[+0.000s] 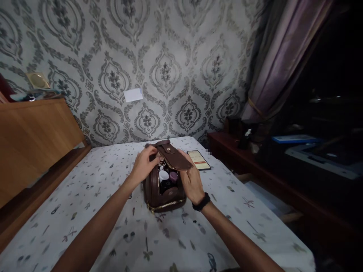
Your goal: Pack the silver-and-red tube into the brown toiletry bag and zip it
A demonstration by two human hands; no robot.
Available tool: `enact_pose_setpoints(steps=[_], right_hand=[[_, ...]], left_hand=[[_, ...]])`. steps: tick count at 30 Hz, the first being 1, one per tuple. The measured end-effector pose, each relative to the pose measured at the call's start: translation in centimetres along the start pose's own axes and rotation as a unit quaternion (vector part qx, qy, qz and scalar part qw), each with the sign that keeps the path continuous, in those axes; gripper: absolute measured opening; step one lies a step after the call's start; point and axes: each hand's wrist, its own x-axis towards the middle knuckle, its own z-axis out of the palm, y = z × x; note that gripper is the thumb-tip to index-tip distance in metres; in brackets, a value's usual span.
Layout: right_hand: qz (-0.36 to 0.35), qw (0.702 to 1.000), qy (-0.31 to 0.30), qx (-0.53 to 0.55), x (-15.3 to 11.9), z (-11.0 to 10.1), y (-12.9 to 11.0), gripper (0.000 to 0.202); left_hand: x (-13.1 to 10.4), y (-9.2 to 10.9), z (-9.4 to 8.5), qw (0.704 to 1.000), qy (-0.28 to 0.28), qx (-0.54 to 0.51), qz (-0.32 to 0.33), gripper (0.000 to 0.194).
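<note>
My left hand pinches the bag's flap near its back edge; my right hand rests flat against the flap's front and the bag's side. The bag sits mid-bed, open, small jars inside. It looks soft and leathery, light, apt to sag; the rigid base seems the surer hold. A phone lies just beyond.

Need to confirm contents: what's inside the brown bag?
Inside the brown bag, a white cap, a purple cap and a dark container show. The flap and both hands cover the rest.
</note>
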Motion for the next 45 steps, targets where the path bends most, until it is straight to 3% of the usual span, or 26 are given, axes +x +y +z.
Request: enact_pose_setpoints(steps=[3,10,15,20,26,30,36,41,45], right_hand=[[-0.004,0.999,-0.008,-0.04,0.8,0.1,0.0,0.05],[-0.013,1.0,-0.026,-0.009,1.9,0.2,-1.0,0.05],[-0.014,0.999,-0.038,-0.006,2.1,0.1,-0.4,0.049],[-0.028,0.998,-0.057,-0.004,1.9,-0.2,0.4,0.048],[-0.031,0.998,-0.055,-0.013,1.8,-0.3,0.7,0.049],[-0.026,0.996,-0.083,0.001,1.6,-0.4,0.7,0.049],[-0.024,0.995,-0.1,0.006,0.7,-1.0,0.8,0.053],[-0.066,0.993,-0.097,-0.013,-0.1,-1.4,1.4,0.049],[-0.051,0.995,-0.08,-0.005,-0.8,-1.3,1.7,0.048]], left_hand=[[0.1,-0.5,0.3,1.0,-0.007,0.003,0.01,0.015],[1.0,-0.7,-0.6,0.996,-0.061,0.032,0.052,0.014],[1.0,0.5,-1.2,0.986,-0.094,0.12,0.067,0.013],[-0.6,2.3,-0.6,0.958,-0.099,0.267,0.034,0.035],[-1.5,3.3,0.7,0.942,-0.142,0.303,0.033,0.024],[-1.6,3.1,1.2,0.944,-0.125,0.304,0.021,0.028],[-1.9,2.0,1.0,0.969,-0.093,0.222,0.048,0.021],[-2.6,0.5,0.8,0.987,-0.015,0.12,0.106,0.025],[-3.7,-0.5,0.3,0.993,0.028,0.078,0.085,0.029]])
